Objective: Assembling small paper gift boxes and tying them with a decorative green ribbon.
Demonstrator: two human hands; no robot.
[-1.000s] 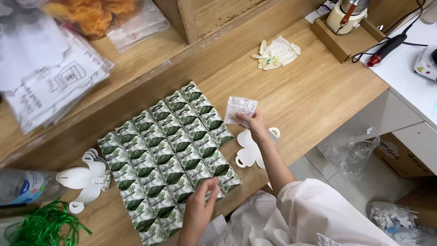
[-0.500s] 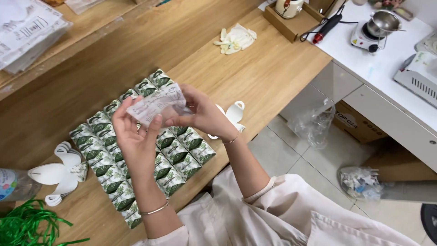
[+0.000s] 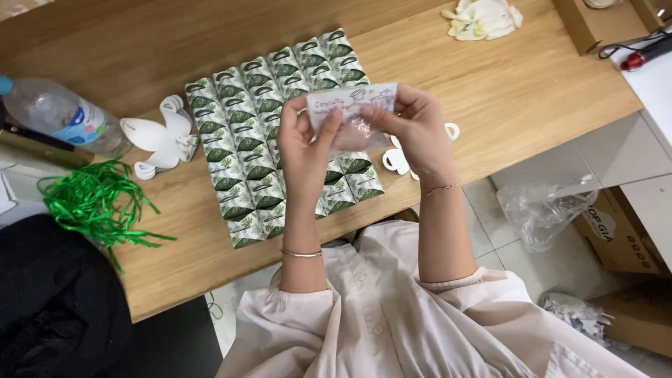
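Observation:
Both hands are raised above the wooden table (image 3: 532, 91) and hold one small clear plastic packet (image 3: 353, 112) with a white printed label. My left hand (image 3: 308, 150) pinches its left end. My right hand (image 3: 413, 126) grips its right end. Under the hands lies a grid of several small green-and-white folded paper boxes (image 3: 245, 126), packed side by side. The packet and hands hide some of these boxes.
White die-cut paper shapes (image 3: 157, 136) lie left of the grid, and more (image 3: 399, 162) lie right of it. A plastic bottle (image 3: 63, 119) and green ribbon (image 3: 91, 203) sit at left. White gloves (image 3: 483, 17) lie far right. A plastic bag (image 3: 549, 210) and cardboard box (image 3: 623, 231) are on the floor.
A second ago my right hand alone held the packet near the grid. Both hands have since come together on it, and my view has shifted right and closer.

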